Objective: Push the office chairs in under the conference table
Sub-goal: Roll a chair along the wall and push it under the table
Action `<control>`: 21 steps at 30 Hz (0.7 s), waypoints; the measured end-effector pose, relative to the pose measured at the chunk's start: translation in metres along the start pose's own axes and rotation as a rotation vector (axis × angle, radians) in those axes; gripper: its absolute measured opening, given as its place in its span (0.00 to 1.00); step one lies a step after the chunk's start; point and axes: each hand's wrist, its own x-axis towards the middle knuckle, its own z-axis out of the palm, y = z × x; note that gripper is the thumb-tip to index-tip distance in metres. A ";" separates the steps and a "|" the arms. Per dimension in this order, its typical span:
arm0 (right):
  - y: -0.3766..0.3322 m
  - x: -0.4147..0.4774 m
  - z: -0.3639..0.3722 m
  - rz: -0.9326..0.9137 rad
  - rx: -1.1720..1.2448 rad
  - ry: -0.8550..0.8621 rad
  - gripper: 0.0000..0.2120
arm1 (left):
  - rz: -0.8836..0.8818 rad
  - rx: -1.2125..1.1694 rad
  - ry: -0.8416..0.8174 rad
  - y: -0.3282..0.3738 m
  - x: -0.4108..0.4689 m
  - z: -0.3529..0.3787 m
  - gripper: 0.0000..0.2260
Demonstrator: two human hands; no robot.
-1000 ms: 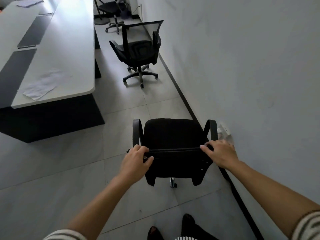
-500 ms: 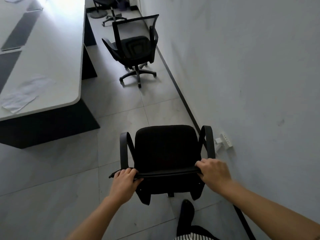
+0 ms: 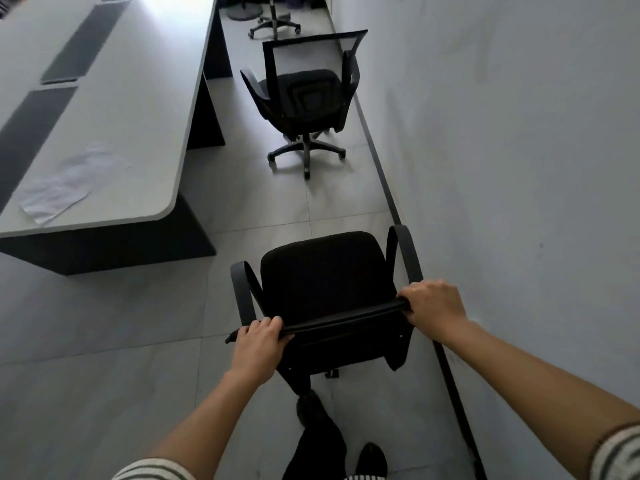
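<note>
Near chair (image 3: 323, 271) at 6 o'clock, black, seat facing away, standing on the floor (image 3: 104, 341) between table (image 3: 131, 109) and wall (image 3: 519, 168), not yet under the table. Left hand (image 3: 258, 348) closed over the left end of the backrest top edge, fingers (image 3: 268, 323) curled forward across the bar. Right hand (image 3: 433, 308) wrapped round the right end of the same edge, knuckles up, thumb side hidden. Both forearms bare, striped sleeves (image 3: 152, 471) pushed back at the bottom corners. Chair turned slightly, right armrest (image 3: 403, 251) close to the skirting (image 3: 388, 188) at the wall foot, left armrest (image 3: 240, 289) toward the open floor. Rounded table corner at 10 o'clock, well apart from the near chair, dark base beneath it. Crumpled paper (image 3: 69, 183) on the tabletop near that corner, at 9 o'clock; dark mats (image 3: 31, 133) farther along the top at 10 to 11 o'clock. Second chair (image 3: 304, 98) at 12 o'clock, mesh back, on a star base with castors, standing between table edge and wall, also clear of the table. Third chair base (image 3: 273, 24) beyond it, at the top edge, seat cut off. Dark shoes (image 3: 372, 460) and trouser leg at 6 o'clock, directly behind the near chair.
</note>
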 end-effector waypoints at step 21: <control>0.026 0.302 -0.062 0.031 -0.061 -0.097 0.12 | -0.062 -0.231 -0.056 -0.063 0.246 -0.094 0.16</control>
